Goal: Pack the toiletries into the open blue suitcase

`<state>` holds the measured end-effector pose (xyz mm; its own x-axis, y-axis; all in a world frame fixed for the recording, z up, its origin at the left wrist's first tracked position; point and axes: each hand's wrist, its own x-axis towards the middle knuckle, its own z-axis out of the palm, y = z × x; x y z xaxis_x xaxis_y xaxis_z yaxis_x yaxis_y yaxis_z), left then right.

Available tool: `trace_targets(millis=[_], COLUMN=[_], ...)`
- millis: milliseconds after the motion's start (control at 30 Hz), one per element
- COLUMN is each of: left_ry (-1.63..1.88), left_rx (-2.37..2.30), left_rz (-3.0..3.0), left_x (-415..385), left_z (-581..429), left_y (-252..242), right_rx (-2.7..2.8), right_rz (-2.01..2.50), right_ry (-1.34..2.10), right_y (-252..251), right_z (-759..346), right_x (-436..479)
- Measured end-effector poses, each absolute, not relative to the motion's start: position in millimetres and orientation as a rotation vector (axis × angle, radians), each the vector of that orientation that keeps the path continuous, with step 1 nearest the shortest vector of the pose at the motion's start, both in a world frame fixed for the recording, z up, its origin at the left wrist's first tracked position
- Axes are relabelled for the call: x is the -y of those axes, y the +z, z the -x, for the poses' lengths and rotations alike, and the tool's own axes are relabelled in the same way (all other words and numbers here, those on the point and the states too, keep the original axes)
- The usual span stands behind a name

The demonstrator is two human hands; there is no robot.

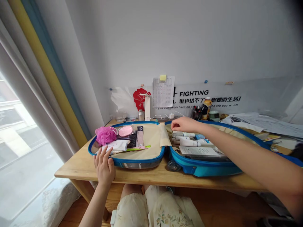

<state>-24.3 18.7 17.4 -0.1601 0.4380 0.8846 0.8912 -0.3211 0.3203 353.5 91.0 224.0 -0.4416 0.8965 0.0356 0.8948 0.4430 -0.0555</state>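
A blue suitcase [189, 165] lies open on the wooden desk, its two halves side by side. My left hand [104, 164] rests on the front rim of the left half, fingers stretched and apart. Near it in that half are a pink bath puff [105, 135], a white packet [116, 146], a pink oval item [125, 130] in clear wrap and a dark flat package [139, 136]. My right hand [182, 124] is over the back of the right half, fingers curled; what they hold, if anything, is hidden. Below it lie several white tubes [189, 143] and a flat box [197, 150].
Along the wall stand a white desk lamp [147, 107], a silver bottle [140, 114], a yellow bottle [206, 107] and a green jar [214, 115]. Papers [251, 121] are piled at the right. The desk's front edge [132, 179] is just before my lap.
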Motion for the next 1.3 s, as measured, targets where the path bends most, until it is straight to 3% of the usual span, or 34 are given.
trace_targets(millis=[267, 833, 1133, 1300], left_ry=[-1.499, -1.483, -1.47, -1.493], left_rx=[1.474, 1.54, 1.484, 1.51], left_rz=[1.702, 1.704, 1.708, 1.704], left_x=[-19, -19, -19, -19], left_z=[23, 23, 24, 24], left_y=[17, 16, 16, 17], right_rx=[2.67, 2.977, 2.662, 2.124], right_rz=[1.887, 1.68, 1.787, 1.648], right_ry=[0.161, 0.125, 0.332, 0.755], right_y=[186, 159, 201, 231], right_z=[-419, -356, -388, -409], right_x=[-82, -105, -98, -92])
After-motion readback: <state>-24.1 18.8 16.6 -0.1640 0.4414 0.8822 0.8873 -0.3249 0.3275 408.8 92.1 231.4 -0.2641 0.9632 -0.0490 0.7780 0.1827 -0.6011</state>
